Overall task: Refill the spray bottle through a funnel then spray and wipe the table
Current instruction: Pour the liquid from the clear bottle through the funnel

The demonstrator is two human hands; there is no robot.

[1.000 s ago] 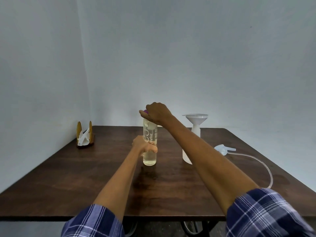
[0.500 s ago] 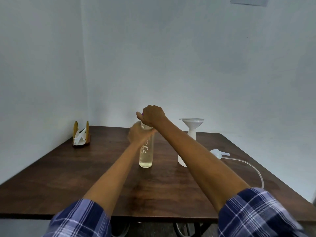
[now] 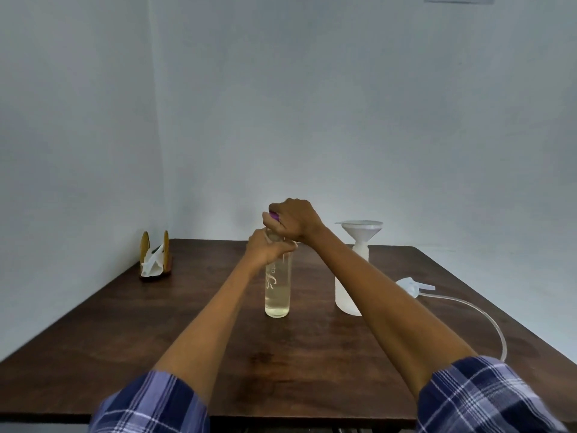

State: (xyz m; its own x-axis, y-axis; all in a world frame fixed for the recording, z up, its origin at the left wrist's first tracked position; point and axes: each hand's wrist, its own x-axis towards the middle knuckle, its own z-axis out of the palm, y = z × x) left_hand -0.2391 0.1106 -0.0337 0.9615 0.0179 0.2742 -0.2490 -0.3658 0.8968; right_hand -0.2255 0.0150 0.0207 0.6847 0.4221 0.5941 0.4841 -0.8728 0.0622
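A clear bottle (image 3: 277, 292) with pale liquid in its lower part stands upright mid-table. My left hand (image 3: 265, 249) grips its neck. My right hand (image 3: 295, 219) is closed over its purple cap (image 3: 274, 216) at the top. To the right stands a white spray bottle (image 3: 348, 287) with a white funnel (image 3: 360, 228) seated in its mouth; my right forearm partly hides it. The spray head (image 3: 410, 284) lies on the table further right, its clear tube (image 3: 480, 310) curving toward the near edge.
A wooden napkin holder (image 3: 155, 256) with white napkins sits at the far left of the dark wooden table (image 3: 109, 332). White walls close in behind and on the left.
My left hand slid up from the bottle's lower body to its neck. My right hand stays on the cap. The camera view tilted slightly upward.
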